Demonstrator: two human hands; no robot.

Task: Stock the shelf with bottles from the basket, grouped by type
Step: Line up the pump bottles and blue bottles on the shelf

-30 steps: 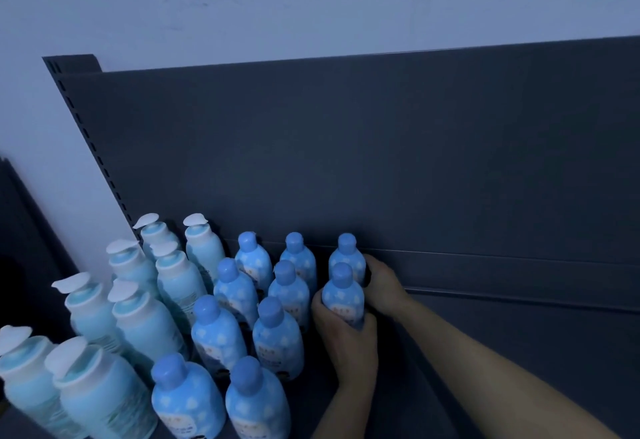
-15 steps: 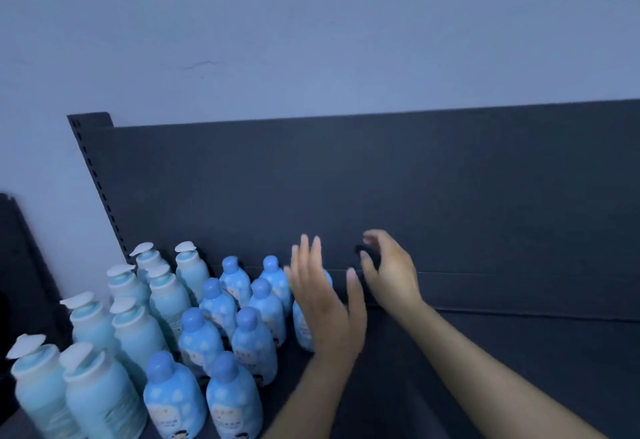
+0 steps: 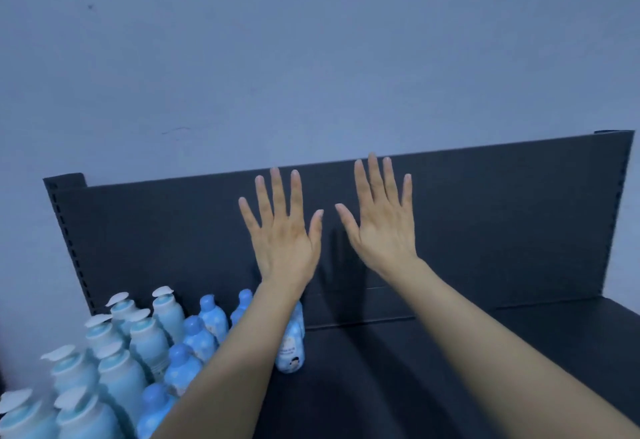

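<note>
1. We've got both hands up with fingers fanned wide. Our left hand [image 3: 282, 234] and right hand [image 3: 382, 227] hold nothing, raised before the dark back panel [image 3: 502, 213].
2. Under our left forearm, the blue round-capped bottles [image 3: 199, 334] stand on the shelf [image 3: 450, 369], at its left end.
3. The pale flip-cap bottles [image 3: 121, 369] cluster just beside them, further left.

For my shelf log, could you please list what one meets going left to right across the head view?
In order: pale bottles → blue bottles → left hand → right hand → shelf post.
</note>
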